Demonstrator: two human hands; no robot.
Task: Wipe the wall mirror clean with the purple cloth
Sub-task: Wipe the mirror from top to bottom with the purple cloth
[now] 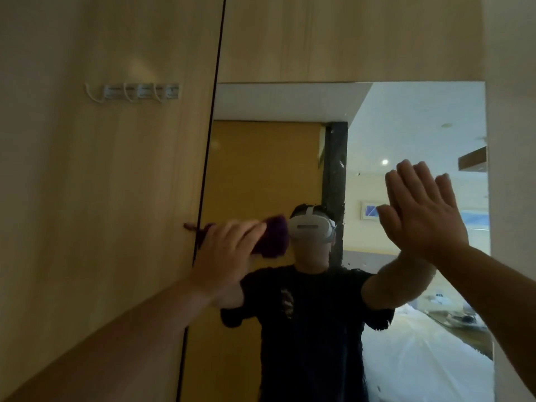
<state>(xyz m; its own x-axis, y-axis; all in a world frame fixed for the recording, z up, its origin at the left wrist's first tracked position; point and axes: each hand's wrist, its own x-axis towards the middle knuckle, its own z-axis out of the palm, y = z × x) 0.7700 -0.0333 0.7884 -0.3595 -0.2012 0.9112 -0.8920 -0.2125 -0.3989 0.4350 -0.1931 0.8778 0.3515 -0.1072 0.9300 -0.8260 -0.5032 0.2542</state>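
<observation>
Here, left hand (229,250) clutching purple cloth (272,237) lying crosswise on mirror (290,158), right hand (420,210) flat, fingers up.

one mirror (362,140), one purple cloth (274,236) — two hands — left hand (229,250), right hand (426,210)

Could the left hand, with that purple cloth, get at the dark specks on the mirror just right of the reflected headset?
Probably yes. The left hand presses the purple cloth on the mirror near its left edge; only bare glass lies before the specks. The right hand rests farther right.
</observation>
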